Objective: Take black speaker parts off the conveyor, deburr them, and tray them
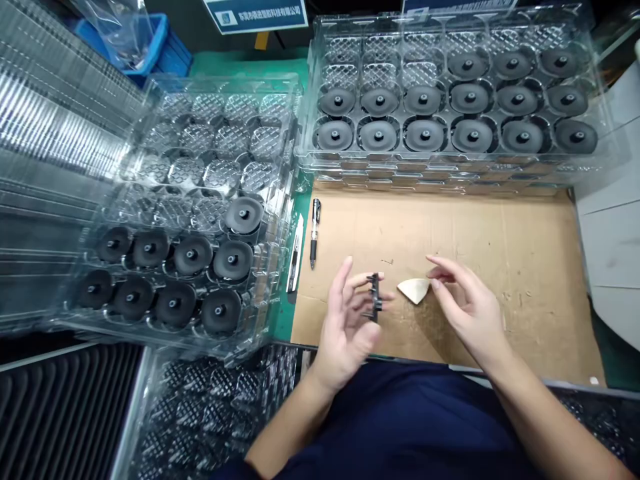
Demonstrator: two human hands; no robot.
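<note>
My left hand holds a small black plastic part with short prongs, seen nearly edge-on between the thumb and fingers. To its right, my right hand pinches the corner of a pale, flat, fan-shaped piece between thumb and fingertip. The two hands are apart, over the brown cardboard sheet. What the piece is made of I cannot tell.
At the left, a clear plastic tray holds several round black parts; a second stack of trays with similar parts stands at the back. A pen and a utility knife lie left of the hands. A blue bin sits behind.
</note>
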